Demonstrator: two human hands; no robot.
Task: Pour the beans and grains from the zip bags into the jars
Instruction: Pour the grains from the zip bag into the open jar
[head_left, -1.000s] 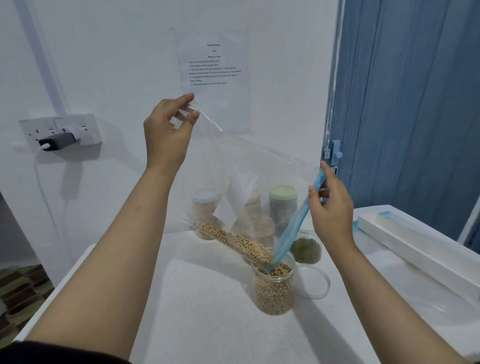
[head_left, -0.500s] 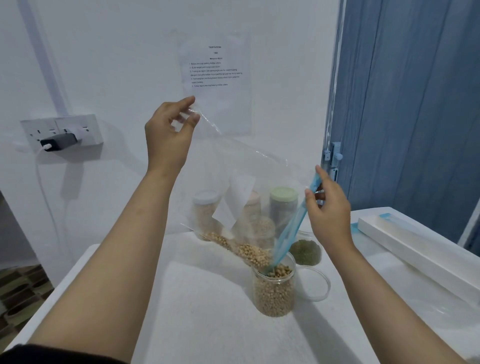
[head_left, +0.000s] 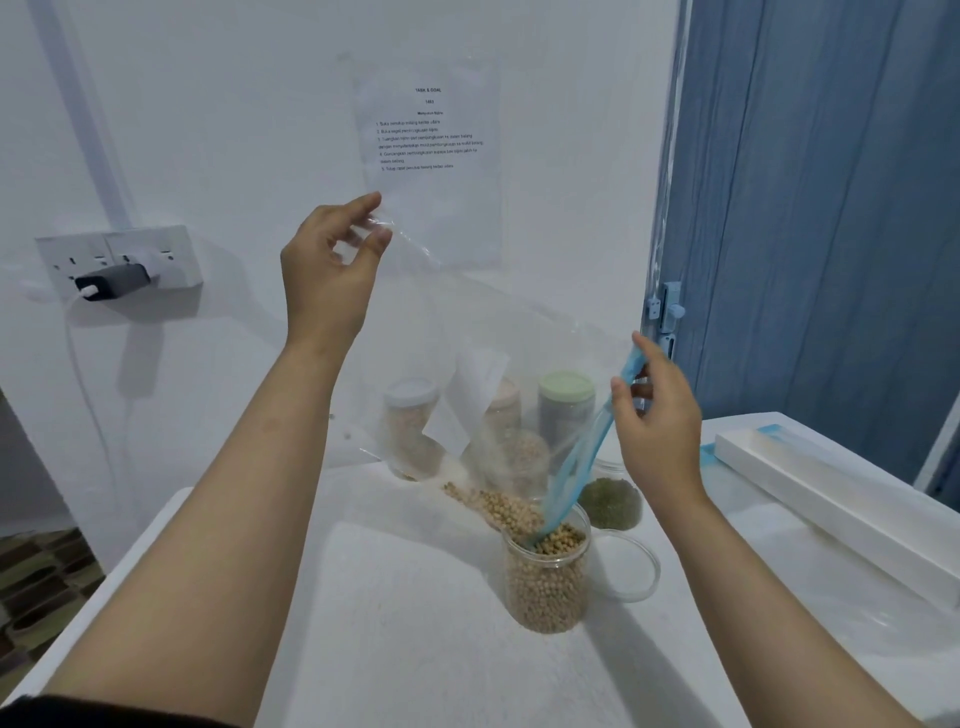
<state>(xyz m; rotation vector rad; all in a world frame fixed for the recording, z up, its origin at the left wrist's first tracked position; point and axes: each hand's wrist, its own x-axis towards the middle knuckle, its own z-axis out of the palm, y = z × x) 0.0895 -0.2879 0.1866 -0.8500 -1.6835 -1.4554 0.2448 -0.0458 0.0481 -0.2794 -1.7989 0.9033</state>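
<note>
A clear zip bag (head_left: 498, 332) with a blue zip strip hangs tilted over an open glass jar (head_left: 546, 582) nearly full of tan beans. My left hand (head_left: 327, 265) pinches the bag's raised bottom corner high up. My right hand (head_left: 657, 426) pinches the blue zip edge at the bag's mouth, whose lower end dips into the jar. A small heap of beans (head_left: 498, 506) lies in the bag's low corner at the jar's rim.
Behind the bag stand three lidded jars, one with a green lid (head_left: 566, 387). A jar of green grains (head_left: 612, 501) and a clear lid (head_left: 631, 569) sit right of the open jar. A long white box (head_left: 831, 499) lies right. A wall socket (head_left: 119, 260) is left.
Beans have slid from the bag into the jar, leaving fewer in the bag. My right hand has lowered slightly with the zip edge; my left hand stays raised.
</note>
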